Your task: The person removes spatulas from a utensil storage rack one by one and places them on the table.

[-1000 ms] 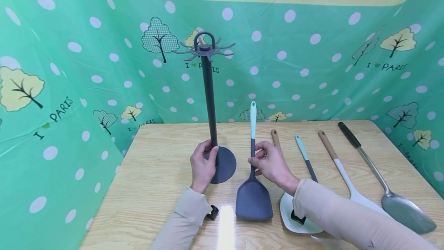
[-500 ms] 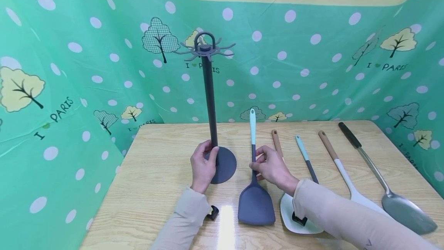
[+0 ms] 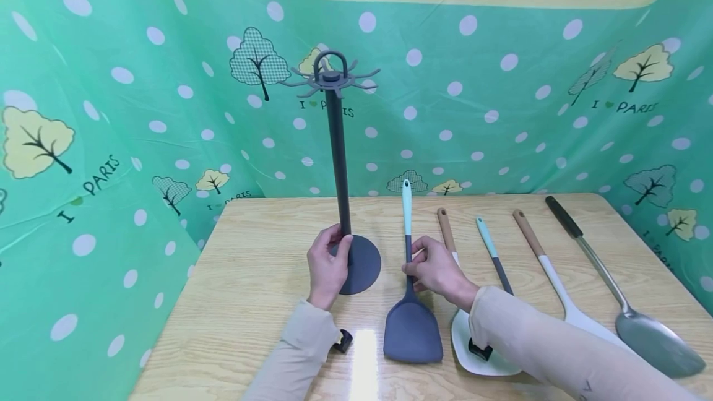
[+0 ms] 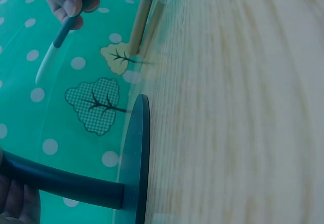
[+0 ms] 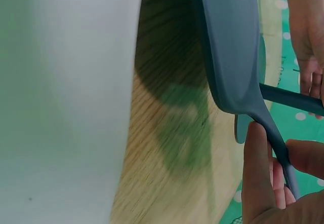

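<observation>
A dark grey utensil stand [image 3: 337, 159] with a ring of hooks on top stands upright on its round base. My left hand [image 3: 328, 268] grips the lower part of its pole, the thumb in front. To the right, my right hand [image 3: 437, 270] pinches the dark shaft of a turner [image 3: 413, 332] with a mint handle end. In the right wrist view the turner's blade [image 5: 233, 46] shows above the wooden surface, tilted. The left wrist view shows the pole [image 4: 66, 181] meeting its base, with the turner's handle beyond.
Right of my hands lie several utensils on the wooden table [image 3: 239, 302]: a white-headed one [image 3: 465, 345] partly under my right sleeve, a mint-handled one [image 3: 487, 240], a brown-handled white one [image 3: 551, 271] and a metal turner with black handle [image 3: 601, 271]. A patterned cloth [image 3: 473, 110] hangs behind.
My right hand has moved slightly toward me and to the right, lowering the turner, whose handle tip now sits lower. The left hand and stand have stayed still.
</observation>
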The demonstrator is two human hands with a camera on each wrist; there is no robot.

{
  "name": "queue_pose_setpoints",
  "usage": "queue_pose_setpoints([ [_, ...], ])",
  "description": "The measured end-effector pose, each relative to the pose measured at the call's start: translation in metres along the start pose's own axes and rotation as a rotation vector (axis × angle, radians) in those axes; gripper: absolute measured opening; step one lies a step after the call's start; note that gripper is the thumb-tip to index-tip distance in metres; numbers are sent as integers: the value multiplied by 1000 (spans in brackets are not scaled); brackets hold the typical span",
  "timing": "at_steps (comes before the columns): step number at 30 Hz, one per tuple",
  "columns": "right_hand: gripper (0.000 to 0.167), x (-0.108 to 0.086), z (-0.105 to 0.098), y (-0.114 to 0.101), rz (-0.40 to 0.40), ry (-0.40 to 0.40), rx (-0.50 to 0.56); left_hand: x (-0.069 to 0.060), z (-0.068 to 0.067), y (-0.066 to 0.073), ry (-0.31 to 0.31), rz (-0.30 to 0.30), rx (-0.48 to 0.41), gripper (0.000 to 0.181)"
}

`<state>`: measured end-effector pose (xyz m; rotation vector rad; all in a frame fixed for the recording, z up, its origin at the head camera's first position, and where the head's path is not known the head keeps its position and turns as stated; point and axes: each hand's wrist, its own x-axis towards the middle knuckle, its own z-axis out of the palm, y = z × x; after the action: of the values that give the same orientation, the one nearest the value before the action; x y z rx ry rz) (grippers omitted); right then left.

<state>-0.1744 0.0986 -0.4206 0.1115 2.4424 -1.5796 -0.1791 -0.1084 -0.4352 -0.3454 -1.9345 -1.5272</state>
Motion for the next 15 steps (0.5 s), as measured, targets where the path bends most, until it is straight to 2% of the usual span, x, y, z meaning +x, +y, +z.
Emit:
queue_pose_setpoints([
  [8,28,4,1,4,23,-2,-47,0,1,-1,3,23,-1,18],
  [15,26,6,6,6,21,-15,-78,0,1,-1,9,13,7,18],
])
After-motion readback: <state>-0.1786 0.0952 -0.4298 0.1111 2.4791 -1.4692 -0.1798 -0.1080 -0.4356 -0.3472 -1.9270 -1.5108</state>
